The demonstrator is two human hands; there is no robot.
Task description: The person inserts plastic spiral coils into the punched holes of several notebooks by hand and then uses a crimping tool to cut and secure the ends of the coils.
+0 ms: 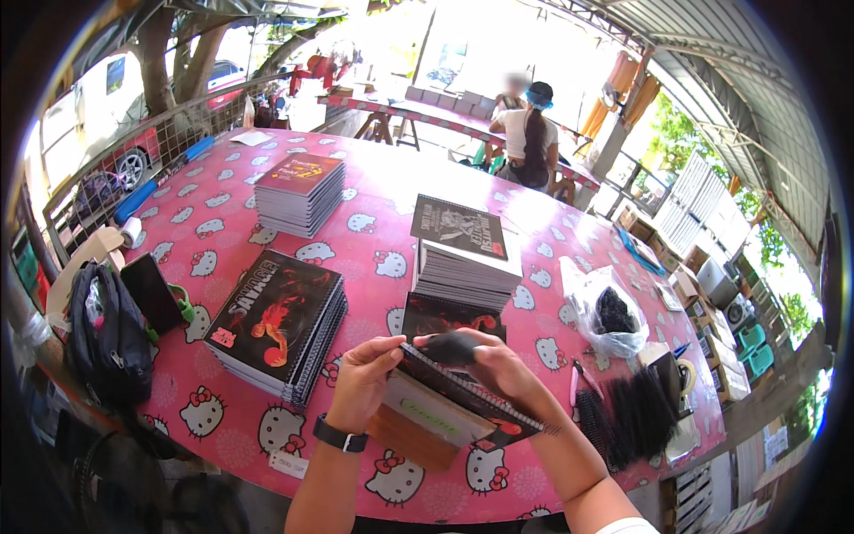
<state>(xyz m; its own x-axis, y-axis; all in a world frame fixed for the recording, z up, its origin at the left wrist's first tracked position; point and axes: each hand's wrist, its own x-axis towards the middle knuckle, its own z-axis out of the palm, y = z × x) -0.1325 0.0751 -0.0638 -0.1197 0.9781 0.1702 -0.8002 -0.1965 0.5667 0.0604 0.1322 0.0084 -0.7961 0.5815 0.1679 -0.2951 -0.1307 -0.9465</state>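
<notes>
My left hand [366,378], a watch on its wrist, pinches the upper end of a black spiral notebook [476,396], held tilted with its coil edge up. Over the same edge, my right hand [500,365] is closed around a blurred black object [452,348] whose kind I cannot make out. Loose coil sticks out at the notebook's lower right end. Just below stands a brown wooden block [414,436] with a pale label. Another dark-covered notebook [454,314] lies beyond my hands.
Notebook stacks stand left [276,320], far left [301,191] and ahead [467,249] on the pink patterned table [365,249]. A plastic bag [605,307] and black coils [636,418] lie right. A black bag [107,329] sits left. Two people [529,133] are at a farther table.
</notes>
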